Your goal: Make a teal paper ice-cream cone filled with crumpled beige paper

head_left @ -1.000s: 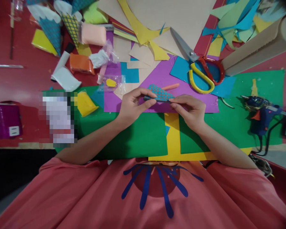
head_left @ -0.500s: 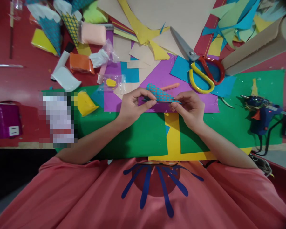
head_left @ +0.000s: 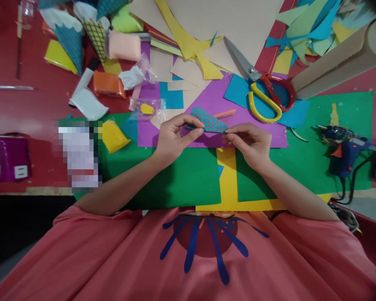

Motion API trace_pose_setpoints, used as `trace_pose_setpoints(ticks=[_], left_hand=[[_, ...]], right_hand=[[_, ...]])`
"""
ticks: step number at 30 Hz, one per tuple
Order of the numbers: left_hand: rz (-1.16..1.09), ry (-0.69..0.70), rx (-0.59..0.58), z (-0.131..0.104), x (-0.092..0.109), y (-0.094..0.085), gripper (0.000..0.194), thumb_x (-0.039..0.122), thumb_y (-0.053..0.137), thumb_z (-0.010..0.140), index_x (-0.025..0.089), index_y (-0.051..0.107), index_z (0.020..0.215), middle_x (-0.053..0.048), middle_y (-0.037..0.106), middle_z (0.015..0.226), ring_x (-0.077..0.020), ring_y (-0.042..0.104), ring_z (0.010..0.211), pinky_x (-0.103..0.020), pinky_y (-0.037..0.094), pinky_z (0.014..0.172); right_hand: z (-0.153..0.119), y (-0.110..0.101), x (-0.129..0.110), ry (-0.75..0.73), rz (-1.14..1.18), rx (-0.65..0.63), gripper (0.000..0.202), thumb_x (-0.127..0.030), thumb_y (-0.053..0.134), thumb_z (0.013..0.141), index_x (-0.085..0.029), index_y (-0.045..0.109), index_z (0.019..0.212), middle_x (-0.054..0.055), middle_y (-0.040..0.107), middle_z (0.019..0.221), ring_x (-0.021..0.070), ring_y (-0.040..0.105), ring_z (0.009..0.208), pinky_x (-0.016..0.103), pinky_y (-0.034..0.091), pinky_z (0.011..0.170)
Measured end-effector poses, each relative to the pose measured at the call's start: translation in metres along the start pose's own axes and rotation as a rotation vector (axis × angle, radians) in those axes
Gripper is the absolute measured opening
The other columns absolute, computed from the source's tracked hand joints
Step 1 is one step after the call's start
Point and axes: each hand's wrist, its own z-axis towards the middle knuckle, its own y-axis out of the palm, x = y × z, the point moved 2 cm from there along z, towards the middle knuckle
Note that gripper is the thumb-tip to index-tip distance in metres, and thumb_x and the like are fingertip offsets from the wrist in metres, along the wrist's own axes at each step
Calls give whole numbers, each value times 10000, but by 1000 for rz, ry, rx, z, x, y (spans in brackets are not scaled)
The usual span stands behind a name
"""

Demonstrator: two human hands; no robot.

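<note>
A small blue cone with a reddish grid pattern (head_left: pixel 209 121) lies sideways between my hands, above the purple sheet (head_left: pixel 269 136). My left hand (head_left: pixel 177 136) pinches its wide end between thumb and fingers. At the pointed end, on the right, the thumb and fingertips of my right hand (head_left: pixel 252 144) close on the tip. Just behind the cone lies a salmon-coloured stick (head_left: pixel 224 113). Large scissors with one red and one yellow handle (head_left: pixel 265 98) rest beyond my right hand.
A blue glue gun (head_left: pixel 346 152) lies at the right on a green sheet (head_left: pixel 319 175). Paper scraps (head_left: pixel 310 29) and a beige roll (head_left: pixel 341 58) are at the back right. Clay packs (head_left: pixel 109 83) and finished-looking cones (head_left: pixel 69 42) sit at the back left.
My right hand has shifted slightly right, its fingers now nearer the very tip, showing more of the cone. The cone has moved slightly left and back.
</note>
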Motion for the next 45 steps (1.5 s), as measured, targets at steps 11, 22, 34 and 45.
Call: trace_pose_setpoints(ticks=[11,22,34,45], left_hand=[[153,133,-200,-11,9,5,170,320,706,873,274,779,1020,-24,787,948,-165,699,855,-307,554,798],[233,152,-120,-10,1,6,365,522,779,777,214,693,955,-17,732,908,-145,689,837,-266,554,769],[208,75,-70,-10,10,8,39,253,742,837,223,726,816,27,757,816,-116,708,778,-230,569,757],[6,-93,-79,-6,0,5,82,224,708,834,264,775,811,13,786,825,-149,742,815,-273,599,751]], right_hand=[[16,-9,11,162,194,61,303,-516,774,785,-275,702,954,-59,680,682,91,659,547,212,577,527],[10,-1,-1,141,166,64,262,-486,783,784,-244,698,840,-48,683,667,86,664,538,205,577,517],[-1,10,-5,233,179,46,342,-521,784,763,-201,678,819,-32,692,683,103,690,599,238,617,598],[-3,9,-4,122,127,52,259,-467,760,812,-220,684,807,-29,691,672,114,694,602,233,604,576]])
